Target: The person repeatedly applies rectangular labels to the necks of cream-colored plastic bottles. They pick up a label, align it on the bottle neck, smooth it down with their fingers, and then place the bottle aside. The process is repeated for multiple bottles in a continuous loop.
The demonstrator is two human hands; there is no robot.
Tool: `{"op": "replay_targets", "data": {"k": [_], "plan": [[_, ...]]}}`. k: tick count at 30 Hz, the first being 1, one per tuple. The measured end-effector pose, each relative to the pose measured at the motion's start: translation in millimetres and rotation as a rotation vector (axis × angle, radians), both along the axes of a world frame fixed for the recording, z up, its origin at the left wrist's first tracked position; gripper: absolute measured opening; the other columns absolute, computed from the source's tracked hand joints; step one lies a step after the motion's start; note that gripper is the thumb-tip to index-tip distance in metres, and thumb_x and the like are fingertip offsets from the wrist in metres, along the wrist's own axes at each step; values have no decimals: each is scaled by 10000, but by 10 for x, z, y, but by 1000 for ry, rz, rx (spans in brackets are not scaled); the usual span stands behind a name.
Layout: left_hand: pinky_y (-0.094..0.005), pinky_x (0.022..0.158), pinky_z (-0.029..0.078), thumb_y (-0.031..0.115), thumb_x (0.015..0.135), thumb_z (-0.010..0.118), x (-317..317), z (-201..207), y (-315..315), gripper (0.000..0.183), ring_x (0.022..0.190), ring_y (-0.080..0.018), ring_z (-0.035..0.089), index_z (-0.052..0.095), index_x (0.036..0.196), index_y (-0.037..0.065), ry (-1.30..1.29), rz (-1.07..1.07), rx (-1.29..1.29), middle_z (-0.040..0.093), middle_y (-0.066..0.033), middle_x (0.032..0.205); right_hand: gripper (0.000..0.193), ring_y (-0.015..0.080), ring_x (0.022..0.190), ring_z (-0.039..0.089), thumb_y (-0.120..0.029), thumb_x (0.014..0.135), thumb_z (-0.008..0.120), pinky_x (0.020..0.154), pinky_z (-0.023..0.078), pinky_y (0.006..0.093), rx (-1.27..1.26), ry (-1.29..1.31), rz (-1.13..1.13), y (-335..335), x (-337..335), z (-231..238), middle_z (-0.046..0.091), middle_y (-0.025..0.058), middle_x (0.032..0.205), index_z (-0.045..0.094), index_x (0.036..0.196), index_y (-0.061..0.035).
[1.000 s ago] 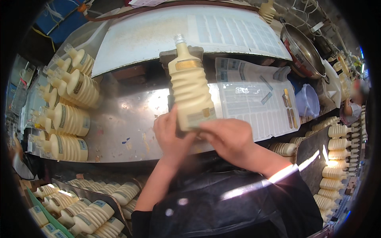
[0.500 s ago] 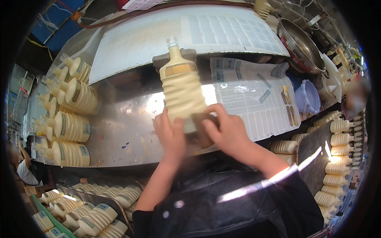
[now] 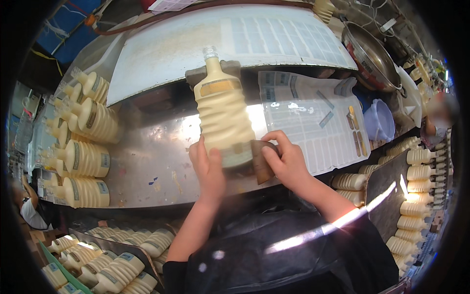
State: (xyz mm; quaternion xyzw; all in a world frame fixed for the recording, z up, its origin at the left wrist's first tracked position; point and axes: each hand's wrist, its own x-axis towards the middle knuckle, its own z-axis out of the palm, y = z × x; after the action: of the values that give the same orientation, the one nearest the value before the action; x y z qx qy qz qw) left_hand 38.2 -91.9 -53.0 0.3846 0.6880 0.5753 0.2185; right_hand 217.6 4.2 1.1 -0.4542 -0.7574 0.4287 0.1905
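Note:
A cream bottle [image 3: 223, 115] with wavy sides, a clear glass neck and a gold band lies on its back, neck pointing away from me. Its upper end rests on a dark cradle [image 3: 197, 77]. My left hand [image 3: 208, 169] grips the left side near the base, fingers along the edge and thumb on top. In my right hand [image 3: 286, 164] is a brown, flat-edged scraper [image 3: 263, 165], pinched between thumb and fingers at the lower right of the bottle. A pale label patch near the base is blurred.
Several similar bottles [image 3: 88, 157] stand along the table's left edge. Right of my bottle lies a translucent label sheet [image 3: 308, 132] with gold and blue strips. Beyond are a white board [image 3: 171, 49], a metal pan [image 3: 374, 56] and a lilac bucket [image 3: 379, 120]. Bottle crates [image 3: 387, 183] flank me.
My right hand and the scraper have moved right, off the bottle's front face to its lower right corner. My left hand keeps its hold, and the bottle has shifted slightly left.

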Motion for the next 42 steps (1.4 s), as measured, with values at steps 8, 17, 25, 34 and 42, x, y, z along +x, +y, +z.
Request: {"op": "replay_targets", "data": {"k": [8, 17, 25, 34, 42], "plan": [[-400, 1116, 357, 347, 1007, 593, -72, -98, -133, 671, 1245, -296, 481, 428, 1532, -37, 205, -65, 101, 498, -160, 1311, 235, 311, 544, 620, -181, 966, 613, 544, 462, 400, -53, 304, -169, -30, 69, -71, 627, 142, 633, 574, 1178, -88], [-438, 911, 427, 188, 725, 809, 17, 33, 3, 740, 994, -307, 591, 600, 1409, -2, 701, 82, 254, 645, -98, 1059, 193, 421, 657, 675, -198, 959, 598, 620, 523, 528, 299, -7, 193, -292, -357, 562, 667, 177, 690, 562, 1133, -123], [-429, 944, 414, 144, 692, 819, 37, 121, -59, 735, 991, -296, 587, 627, 1386, -2, 733, 109, 161, 637, -95, 1063, 159, 361, 548, 649, -119, 948, 620, 528, 497, 448, 357, 16, 91, -241, -252, 518, 629, 133, 605, 588, 1101, -90], [-458, 1015, 389, 214, 716, 819, -85, 48, -131, 813, 1086, -314, 576, 518, 1437, -7, 476, -1, 118, 615, -126, 1170, 155, 191, 489, 566, -142, 984, 605, 498, 422, 343, 196, 61, 13, -83, -52, 96, 567, 67, 569, 590, 1126, -81], [-394, 1100, 383, 362, 1038, 562, -4, -177, 68, 630, 1233, -234, 506, 372, 1488, -37, 3, 55, 123, 529, -169, 1327, 186, 304, 547, 625, -201, 973, 602, 545, 458, 413, 11, 146, -136, 33, 58, -222, 592, 131, 599, 595, 1136, -113]]}}
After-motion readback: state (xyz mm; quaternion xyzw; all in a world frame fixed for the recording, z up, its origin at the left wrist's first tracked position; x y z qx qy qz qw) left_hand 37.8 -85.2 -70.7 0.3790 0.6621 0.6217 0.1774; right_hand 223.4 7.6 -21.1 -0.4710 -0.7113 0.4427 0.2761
